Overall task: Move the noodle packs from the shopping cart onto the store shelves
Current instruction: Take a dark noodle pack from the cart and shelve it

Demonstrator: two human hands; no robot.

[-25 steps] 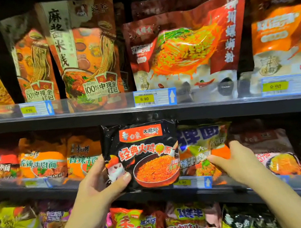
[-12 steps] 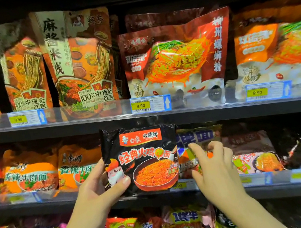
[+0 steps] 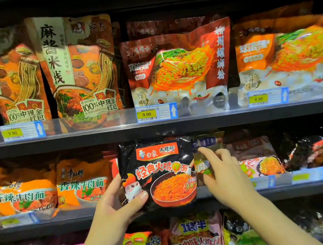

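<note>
Orange beef noodle packs are sitting at the left of the middle shelf, two of them side by side behind the clear rail. Above them, on the top shelf, tall rice noodle bags are standing upright, with a yellow price tag clipped to the edge below.

The left hand is reaching up from the lower left and gripping the black noodle pack at its bottom left corner, thumb lying across the front and the fingers curling behind. The pack is being held upright at the front edge of the middle shelf, just right of the orange packs, its lower part hanging over the shelf edge; whether it is touching the shelf I cannot tell.

The right hand is coming up from the lower right, fingers bent and touching a blue and orange pack standing just behind the black pack's right edge. Whether it is pinching that pack or only pushing it is unclear.

Further right, a pink pack and dark, blurred packs are lying on the same shelf. Red and orange snail noodle bags are filling the top shelf above.
</note>
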